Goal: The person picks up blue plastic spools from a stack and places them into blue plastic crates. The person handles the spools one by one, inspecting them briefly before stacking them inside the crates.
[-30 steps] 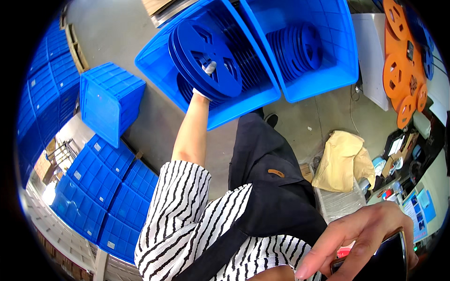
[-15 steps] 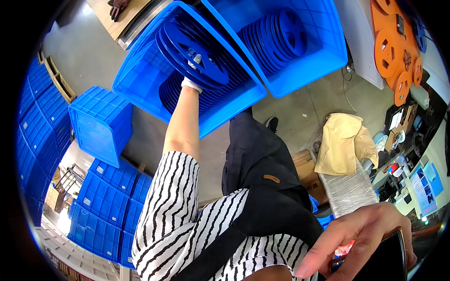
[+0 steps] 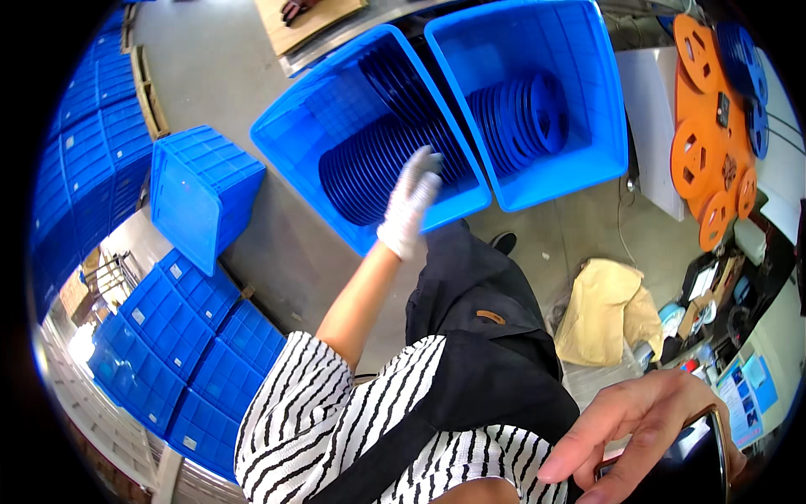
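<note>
My left hand (image 3: 410,204), in a white glove, is over the near edge of the left blue bin (image 3: 294,126). Its fingers are stretched out, a little blurred, and nothing is in them. Under and beyond the hand, thin blue reels (image 3: 365,176) stand on edge in a close row, with a second group farther back. Bare and close at the lower right, my right hand (image 3: 651,424) has bent fingers around a black phone (image 3: 684,466) with a shiny rim. The frame edge cuts off part of the phone.
A second blue bin (image 3: 592,172) adjoins on the right, holding more blue reels (image 3: 508,126). Blue crates (image 3: 189,319) are stacked at left, near a single tipped crate (image 3: 185,202). Orange reels (image 3: 693,155) stand at far right, above a tan cloth (image 3: 600,311) and a cluttered bench.
My left hand has let go of the blue reels it held in the left bin and drawn back toward me, to the right. The view has shifted; my right hand stays on the phone.
</note>
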